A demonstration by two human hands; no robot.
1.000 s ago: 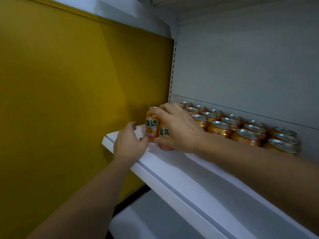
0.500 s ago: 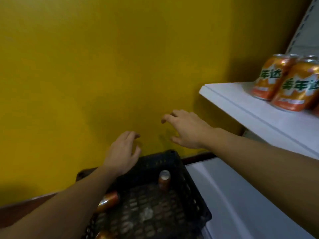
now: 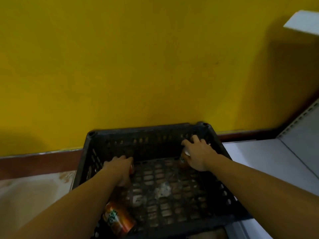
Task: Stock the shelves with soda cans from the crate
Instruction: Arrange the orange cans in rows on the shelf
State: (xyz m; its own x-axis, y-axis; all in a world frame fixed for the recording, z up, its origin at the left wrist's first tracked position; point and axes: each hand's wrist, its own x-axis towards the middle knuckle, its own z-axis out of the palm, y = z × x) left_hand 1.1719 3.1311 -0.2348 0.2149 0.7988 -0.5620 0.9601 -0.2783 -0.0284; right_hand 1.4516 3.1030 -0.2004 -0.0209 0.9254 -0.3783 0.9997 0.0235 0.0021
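Observation:
A black slatted crate (image 3: 148, 135) sits on the floor against the yellow wall. Both my hands are down inside it. My left hand (image 3: 119, 169) wraps over an orange can lying at the crate's left; only a sliver of that can (image 3: 132, 168) shows. My right hand (image 3: 196, 156) closes over the top of an upright orange can (image 3: 183, 160) at the far right corner. A third orange can (image 3: 117, 218) lies on its side at the near left, under my left forearm.
The yellow wall (image 3: 138, 66) rises right behind the crate. A white shelf corner (image 3: 303, 23) juts out at top right, and the white lower shelf deck (image 3: 259, 156) lies to the right of the crate. Pale floor tiles (image 3: 34, 187) are on the left.
The view has dropped from the stocked shelf to the crate. Both hands let go of the shelved cans, came down into the crate and closed over two cans there.

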